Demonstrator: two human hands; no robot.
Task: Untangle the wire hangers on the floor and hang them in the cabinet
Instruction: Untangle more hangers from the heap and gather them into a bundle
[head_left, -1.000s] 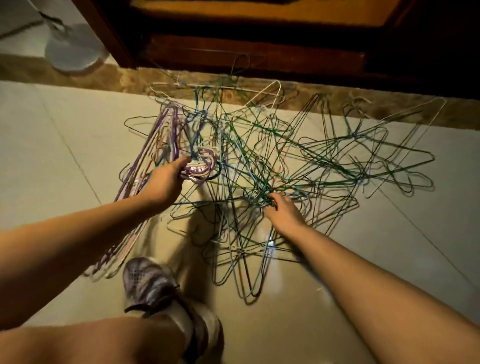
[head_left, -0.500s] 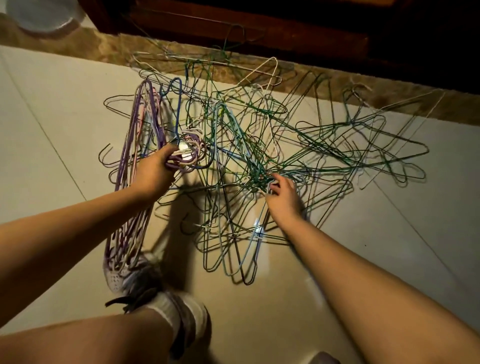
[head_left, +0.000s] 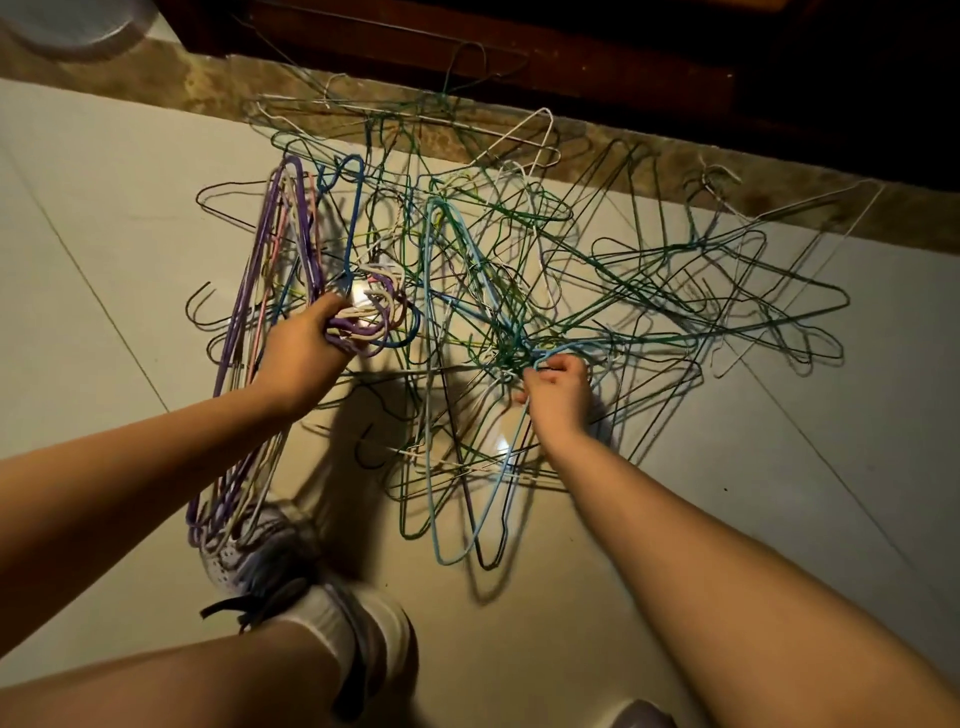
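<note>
Pale tiled floor (head_left: 779, 493) is carrying the tangled heap of green, blue and white wire hangers (head_left: 524, 270), sprawling just before the dark wooden cabinet (head_left: 519, 57). My right hand (head_left: 558, 387) is pinching a light-blue wire (head_left: 514, 441) at the knot's centre, probably to work one hanger loose. My left hand (head_left: 301, 356) is gripping the hooks of a purple, pink and white hanger bundle (head_left: 283, 218), gathering sorted ones apart from the mess.

The tangle of hangers (head_left: 498, 332) lies on the floor (head_left: 779, 467) before the cabinet (head_left: 571, 57). Left of it, above our shoe (head_left: 260, 556), hangs the bunch (head_left: 298, 234) in our left hand (head_left: 301, 353). Our right hand (head_left: 558, 389) grips the tangle at its middle.
</note>
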